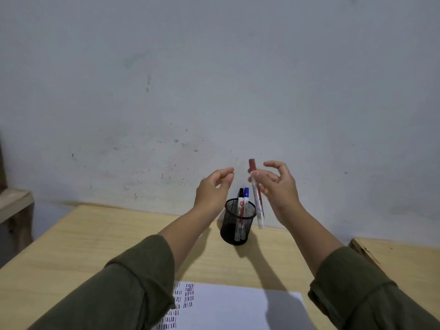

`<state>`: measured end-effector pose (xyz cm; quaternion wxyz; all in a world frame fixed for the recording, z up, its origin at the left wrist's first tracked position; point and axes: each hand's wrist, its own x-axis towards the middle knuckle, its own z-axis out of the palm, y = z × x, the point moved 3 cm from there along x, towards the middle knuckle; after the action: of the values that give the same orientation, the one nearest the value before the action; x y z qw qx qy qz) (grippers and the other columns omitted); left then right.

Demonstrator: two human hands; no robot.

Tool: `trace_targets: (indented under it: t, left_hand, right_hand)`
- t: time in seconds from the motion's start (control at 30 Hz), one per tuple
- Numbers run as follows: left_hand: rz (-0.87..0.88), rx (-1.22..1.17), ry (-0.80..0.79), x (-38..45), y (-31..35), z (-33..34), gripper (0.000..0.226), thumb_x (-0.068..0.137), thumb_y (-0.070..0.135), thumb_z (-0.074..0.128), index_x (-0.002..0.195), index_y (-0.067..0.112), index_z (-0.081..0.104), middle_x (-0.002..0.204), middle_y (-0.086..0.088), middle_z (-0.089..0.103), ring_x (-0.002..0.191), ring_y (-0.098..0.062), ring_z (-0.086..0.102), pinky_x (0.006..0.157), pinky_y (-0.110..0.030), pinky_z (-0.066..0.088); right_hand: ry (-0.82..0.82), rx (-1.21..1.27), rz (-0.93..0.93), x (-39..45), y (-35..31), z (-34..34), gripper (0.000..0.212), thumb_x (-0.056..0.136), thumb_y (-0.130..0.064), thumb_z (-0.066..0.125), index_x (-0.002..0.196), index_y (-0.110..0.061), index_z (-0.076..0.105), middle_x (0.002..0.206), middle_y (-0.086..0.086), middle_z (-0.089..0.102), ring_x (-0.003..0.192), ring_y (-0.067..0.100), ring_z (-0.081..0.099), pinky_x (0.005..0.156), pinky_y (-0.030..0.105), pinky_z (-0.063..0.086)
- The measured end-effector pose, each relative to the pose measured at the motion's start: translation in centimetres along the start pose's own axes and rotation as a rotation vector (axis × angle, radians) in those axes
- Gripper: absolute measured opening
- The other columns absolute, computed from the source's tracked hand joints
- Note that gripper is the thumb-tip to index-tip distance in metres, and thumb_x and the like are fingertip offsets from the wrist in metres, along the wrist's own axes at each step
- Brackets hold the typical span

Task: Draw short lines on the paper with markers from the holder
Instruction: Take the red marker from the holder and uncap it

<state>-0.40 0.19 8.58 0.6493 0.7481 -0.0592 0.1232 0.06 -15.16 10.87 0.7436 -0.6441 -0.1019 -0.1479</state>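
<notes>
A black mesh holder (235,231) stands on the wooden table near the wall, with a black-capped marker (241,202) and a blue-capped marker (246,198) upright in it. My right hand (277,186) holds a red-capped white marker (257,196) nearly upright, cap up, just right of the holder and above the table. My left hand (214,190) hovers left of the holder with curled fingers and nothing in it. The white paper (238,306) lies at the near edge, with rows of short red, blue and black lines on its left part.
The light wooden table (95,246) ends against a grey-white wall (214,79). A second wooden surface (400,258) sits to the right, apart by a gap. A wooden shelf or stool (14,203) stands at the far left.
</notes>
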Motion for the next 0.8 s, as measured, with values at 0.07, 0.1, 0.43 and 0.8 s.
trace_targets:
  t: [0.07, 0.1, 0.43, 0.8]
  left_hand:
    - [-0.018, -0.085, -0.075, -1.3, 1.3, -0.2, 0.031, 0.096, 0.025, 0.049, 0.125, 0.022, 0.060, 0.122, 0.007, 0.064, 0.114, -0.005, 0.054, 0.101, -0.025, 0.040]
    - [-0.031, -0.107, -0.115, -2.2, 1.7, -0.4, 0.031, 0.097, 0.023, 0.048, 0.126, 0.021, 0.059, 0.122, 0.006, 0.064, 0.111, -0.003, 0.054, 0.098, -0.023, 0.042]
    - [-0.269, -0.331, 0.016, -9.9, -0.1, -4.0, 0.010, 0.087, 0.022, 0.064, 0.097, 0.023, 0.066, 0.106, 0.002, 0.067, 0.105, -0.009, 0.055, 0.094, -0.026, 0.037]
    - [-0.431, -0.503, 0.067, -17.0, -1.5, -4.4, 0.012, 0.084, 0.035, 0.067, 0.081, 0.024, 0.061, 0.079, 0.011, 0.061, 0.080, 0.000, 0.053, 0.061, -0.022, 0.031]
  right_hand:
    - [-0.081, 0.027, 0.084, -1.9, 0.2, 0.6, 0.024, 0.081, 0.000, 0.065, 0.095, -0.014, 0.050, 0.081, 0.010, 0.074, 0.074, 0.022, 0.067, 0.074, 0.033, 0.051]
    - [-0.111, 0.028, 0.117, -3.1, 0.3, 1.0, 0.022, 0.081, 0.000, 0.066, 0.093, -0.013, 0.052, 0.081, 0.011, 0.073, 0.075, 0.024, 0.066, 0.074, 0.034, 0.050]
    - [-0.388, -0.057, 0.331, -12.9, -0.9, 2.3, 0.026, 0.090, -0.019, 0.058, 0.113, -0.008, 0.056, 0.093, 0.012, 0.069, 0.070, 0.023, 0.065, 0.063, 0.028, 0.050]
    - [-0.203, 0.335, 0.258, -20.5, 0.6, 3.7, 0.016, 0.091, -0.021, 0.052, 0.102, -0.014, 0.061, 0.070, 0.004, 0.068, 0.058, 0.013, 0.061, 0.058, 0.021, 0.050]
